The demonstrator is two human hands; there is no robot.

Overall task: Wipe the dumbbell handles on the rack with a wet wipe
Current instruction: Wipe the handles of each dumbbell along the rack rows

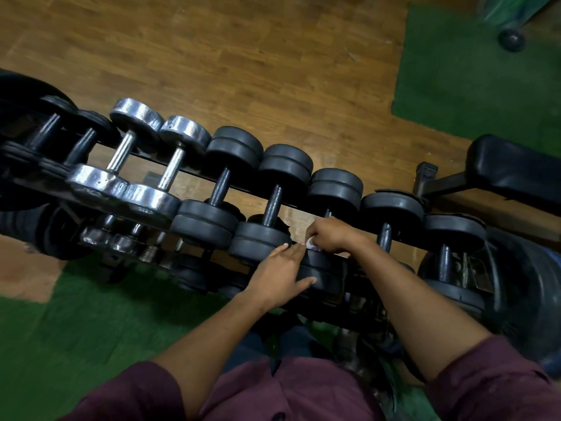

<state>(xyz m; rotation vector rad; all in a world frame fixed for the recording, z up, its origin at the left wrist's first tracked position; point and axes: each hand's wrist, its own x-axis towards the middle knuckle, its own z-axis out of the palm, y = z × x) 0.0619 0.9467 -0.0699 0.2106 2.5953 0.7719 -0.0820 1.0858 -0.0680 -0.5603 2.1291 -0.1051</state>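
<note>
Head view: white wet wipe point(311, 244) is bunched in the right hand point(329, 235), fingers curled shut around it and the black dumbbell point(326, 226) handle near the rack's point(194, 173) front rail, likely for rubbing. Left hand point(283, 273), fingers spread flat, braces that dumbbell's near weight, probably against rolling.

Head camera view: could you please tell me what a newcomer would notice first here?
A slanting row of black rubber dumbbells crosses the middle on a black metal rack, with two shiny chrome dumbbells at its left. Below centre, the right hand holds a white wet wipe around one handle.
</note>
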